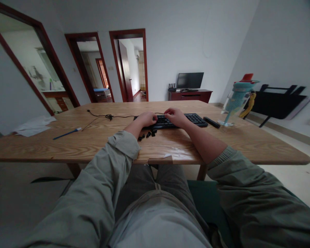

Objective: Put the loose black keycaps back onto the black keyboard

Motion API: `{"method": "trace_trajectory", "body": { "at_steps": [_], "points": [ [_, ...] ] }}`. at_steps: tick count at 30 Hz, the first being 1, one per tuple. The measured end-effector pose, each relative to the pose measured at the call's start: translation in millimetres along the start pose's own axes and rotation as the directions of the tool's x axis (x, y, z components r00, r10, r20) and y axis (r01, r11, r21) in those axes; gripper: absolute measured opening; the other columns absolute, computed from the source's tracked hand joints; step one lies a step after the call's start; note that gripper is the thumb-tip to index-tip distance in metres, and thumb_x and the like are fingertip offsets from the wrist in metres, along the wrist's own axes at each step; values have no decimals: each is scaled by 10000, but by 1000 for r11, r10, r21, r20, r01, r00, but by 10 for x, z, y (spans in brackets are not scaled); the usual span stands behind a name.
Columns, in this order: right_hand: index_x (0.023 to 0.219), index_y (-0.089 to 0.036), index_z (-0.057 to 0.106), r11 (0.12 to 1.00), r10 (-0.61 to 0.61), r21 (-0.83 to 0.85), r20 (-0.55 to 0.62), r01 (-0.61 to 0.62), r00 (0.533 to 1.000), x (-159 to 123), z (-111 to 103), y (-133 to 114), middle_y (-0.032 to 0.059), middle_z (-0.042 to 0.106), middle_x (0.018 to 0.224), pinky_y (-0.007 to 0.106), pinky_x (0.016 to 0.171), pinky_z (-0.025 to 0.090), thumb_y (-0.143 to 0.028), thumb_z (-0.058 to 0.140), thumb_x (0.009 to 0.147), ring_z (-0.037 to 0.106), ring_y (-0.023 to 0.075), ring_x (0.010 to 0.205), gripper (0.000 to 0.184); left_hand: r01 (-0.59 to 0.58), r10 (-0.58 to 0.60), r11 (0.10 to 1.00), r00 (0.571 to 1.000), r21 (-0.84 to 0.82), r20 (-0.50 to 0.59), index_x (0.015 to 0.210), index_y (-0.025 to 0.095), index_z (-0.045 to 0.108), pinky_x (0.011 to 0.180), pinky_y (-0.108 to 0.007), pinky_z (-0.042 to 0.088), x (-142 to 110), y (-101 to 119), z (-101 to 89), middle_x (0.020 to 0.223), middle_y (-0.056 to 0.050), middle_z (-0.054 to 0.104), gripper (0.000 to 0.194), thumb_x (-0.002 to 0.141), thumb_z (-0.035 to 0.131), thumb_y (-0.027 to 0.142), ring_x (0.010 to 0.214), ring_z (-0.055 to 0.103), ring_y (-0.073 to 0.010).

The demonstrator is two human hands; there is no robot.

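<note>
A black keyboard (193,119) lies on the wooden table (93,144), its cable (109,116) trailing off to the left. My left hand (146,119) rests on the keyboard's left end with fingers curled, and what it holds is hidden. My right hand (174,116) sits on the middle of the keyboard, its fingers pinched together over the keys. Several loose black keycaps (147,134) lie on the table just in front of the keyboard, near my left wrist.
A blue pen (66,133) and white papers (33,125) lie at the table's left. A black remote (212,122) and a teal toy figure (236,100) stand right of the keyboard. Beyond are a TV stand with a monitor (190,81) and open doorways.
</note>
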State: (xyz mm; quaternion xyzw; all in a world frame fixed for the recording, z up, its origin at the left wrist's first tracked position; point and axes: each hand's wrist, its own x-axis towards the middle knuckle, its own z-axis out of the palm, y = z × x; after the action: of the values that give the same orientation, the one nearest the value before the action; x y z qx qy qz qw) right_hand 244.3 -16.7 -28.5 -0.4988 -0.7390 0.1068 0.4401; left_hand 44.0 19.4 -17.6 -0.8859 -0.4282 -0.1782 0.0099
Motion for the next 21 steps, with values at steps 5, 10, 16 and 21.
{"method": "trace_trajectory", "body": {
  "at_steps": [5, 10, 16, 21],
  "points": [
    [911, -132, 690, 1000, -5, 1, 2, 5, 1000, -4, -5, 7, 44, 673, 779, 252, 672, 418, -278, 578, 791, 575, 140, 705, 220, -29, 29, 999, 999, 27, -23, 1001, 218, 735, 780, -260, 474, -11, -24, -1, 957, -51, 732, 282, 753, 604, 245, 832, 642, -184],
    [906, -135, 690, 1000, -7, -7, 7, 7, 1000, -15, -19, -16, 44, 677, 775, 249, 661, 416, -277, 574, 792, 567, 139, 696, 216, -33, 34, 998, 999, 49, -18, 1035, 240, 739, 805, -267, 470, 9, -75, 30, 994, -51, 734, 306, 771, 585, 249, 866, 648, -197],
    [902, -132, 692, 1000, -1, 0, 11, 1, 1000, -25, -20, -33, 46, 679, 772, 248, 658, 418, -268, 576, 790, 565, 139, 693, 212, -57, 53, 992, 998, 114, 35, 1053, 255, 744, 806, -276, 465, 41, -45, 18, 1005, -60, 739, 317, 792, 565, 269, 874, 653, -209],
    [892, -136, 691, 1000, 7, -3, 9, -7, 1000, -25, -12, -32, 40, 678, 763, 244, 659, 417, -264, 575, 792, 564, 136, 693, 200, -57, 53, 992, 998, 115, 32, 1038, 256, 748, 798, -274, 463, 48, -11, 2, 968, -64, 742, 307, 783, 578, 259, 852, 657, -205]
  ]
}}
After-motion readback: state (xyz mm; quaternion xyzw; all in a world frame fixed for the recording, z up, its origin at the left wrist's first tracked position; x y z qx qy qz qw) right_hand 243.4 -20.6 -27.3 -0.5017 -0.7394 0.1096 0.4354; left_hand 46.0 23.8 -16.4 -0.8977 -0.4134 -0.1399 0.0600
